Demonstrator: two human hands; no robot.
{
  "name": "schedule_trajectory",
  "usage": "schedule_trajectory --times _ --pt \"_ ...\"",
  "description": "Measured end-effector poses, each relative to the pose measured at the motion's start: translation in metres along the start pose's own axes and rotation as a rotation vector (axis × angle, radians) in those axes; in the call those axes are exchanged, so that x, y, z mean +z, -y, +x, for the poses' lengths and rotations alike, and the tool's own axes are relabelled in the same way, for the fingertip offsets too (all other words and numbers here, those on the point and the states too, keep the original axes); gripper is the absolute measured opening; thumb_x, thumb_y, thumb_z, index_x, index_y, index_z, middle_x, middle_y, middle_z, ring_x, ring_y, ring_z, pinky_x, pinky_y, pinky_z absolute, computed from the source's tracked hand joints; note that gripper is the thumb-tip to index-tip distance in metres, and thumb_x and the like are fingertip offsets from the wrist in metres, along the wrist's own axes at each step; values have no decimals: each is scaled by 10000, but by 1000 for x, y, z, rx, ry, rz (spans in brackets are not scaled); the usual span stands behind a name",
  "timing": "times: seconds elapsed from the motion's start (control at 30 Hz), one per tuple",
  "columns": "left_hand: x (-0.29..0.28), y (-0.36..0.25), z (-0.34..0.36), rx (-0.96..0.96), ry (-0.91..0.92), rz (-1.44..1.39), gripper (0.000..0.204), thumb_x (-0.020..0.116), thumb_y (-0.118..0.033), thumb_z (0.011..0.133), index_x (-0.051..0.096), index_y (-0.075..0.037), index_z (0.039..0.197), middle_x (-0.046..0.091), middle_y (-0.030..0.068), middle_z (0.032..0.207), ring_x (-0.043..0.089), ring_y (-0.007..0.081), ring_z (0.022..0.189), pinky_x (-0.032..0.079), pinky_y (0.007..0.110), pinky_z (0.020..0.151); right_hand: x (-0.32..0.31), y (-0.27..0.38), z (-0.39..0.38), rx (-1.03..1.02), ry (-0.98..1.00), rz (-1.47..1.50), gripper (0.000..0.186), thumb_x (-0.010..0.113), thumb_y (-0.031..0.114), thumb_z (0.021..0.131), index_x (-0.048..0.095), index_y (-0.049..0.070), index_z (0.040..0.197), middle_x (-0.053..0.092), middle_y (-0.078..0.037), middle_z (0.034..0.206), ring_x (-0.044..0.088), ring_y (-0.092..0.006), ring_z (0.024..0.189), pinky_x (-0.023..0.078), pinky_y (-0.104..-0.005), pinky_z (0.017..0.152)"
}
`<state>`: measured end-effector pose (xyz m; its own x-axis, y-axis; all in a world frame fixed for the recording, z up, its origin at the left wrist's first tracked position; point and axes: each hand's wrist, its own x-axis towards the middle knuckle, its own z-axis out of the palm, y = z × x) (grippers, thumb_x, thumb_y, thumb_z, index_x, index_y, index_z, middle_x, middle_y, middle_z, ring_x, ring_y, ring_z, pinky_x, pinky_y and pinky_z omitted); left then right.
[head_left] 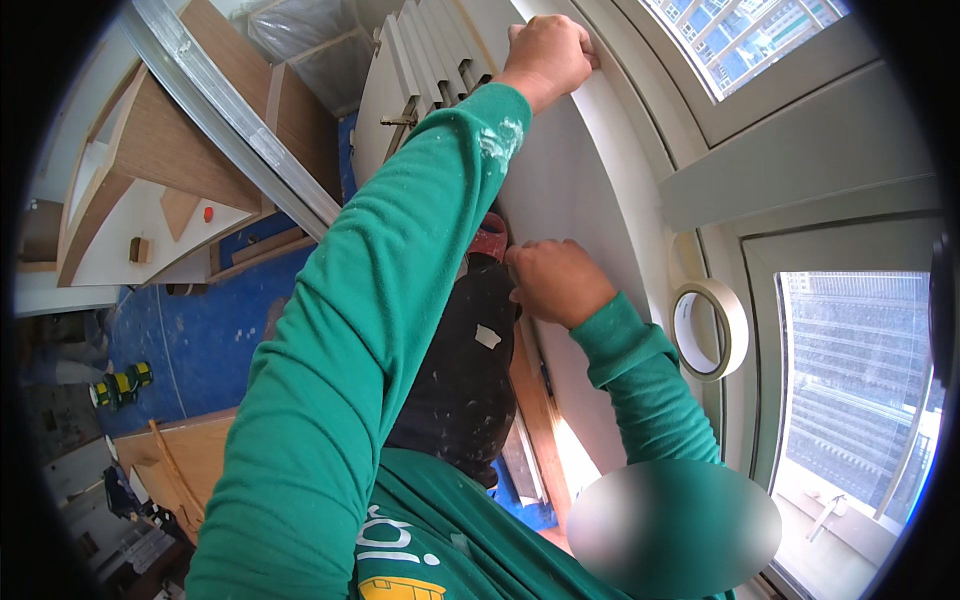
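My left hand (550,62) reaches far forward to the pale window sill (600,190), fingers curled against its top edge. Anything inside those fingers is hidden. Nearer to me, my right hand (565,283) is bent closed beside the front face of the sill, with its fingertips pointing left. I cannot make out what, if anything, it pinches. A roll of cream masking tape (735,328) rests by the window frame, to the right of my right hand. Something red (488,240) shows below, partly covered by my left sleeve and dark trouser leg.
Windows (860,370) line the right side. Several white panels (430,60) lean at the far end, one with a handle. At left are a metal track (235,105), wooden cabinet parts (165,150), a blue floor covering (215,335) and a green-and-yellow tool (120,385).
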<state>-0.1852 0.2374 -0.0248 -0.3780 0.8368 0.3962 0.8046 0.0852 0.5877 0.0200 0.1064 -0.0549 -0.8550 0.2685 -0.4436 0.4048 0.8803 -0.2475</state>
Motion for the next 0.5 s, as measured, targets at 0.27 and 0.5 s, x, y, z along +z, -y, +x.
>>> schedule_trajectory --times 0.27,0.5 --pt "-10 -16 0 -114 172 69 103 767 -171 818 843 -219 867 783 6 844 715 205 953 411 389 992 -1 -1 -2 -3 -5 21 338 821 258 852 703 56 1096 761 -135 1027 732 -353 1018 573 -486 897" --pt "3 -11 6 -130 178 115 142 727 -135 783 830 -207 849 778 9 842 717 213 921 413 412 988 -1 -2 -3 -26 -14 24 364 828 262 844 708 49 1113 760 -137 1045 733 -360 1012 577 -495 897"
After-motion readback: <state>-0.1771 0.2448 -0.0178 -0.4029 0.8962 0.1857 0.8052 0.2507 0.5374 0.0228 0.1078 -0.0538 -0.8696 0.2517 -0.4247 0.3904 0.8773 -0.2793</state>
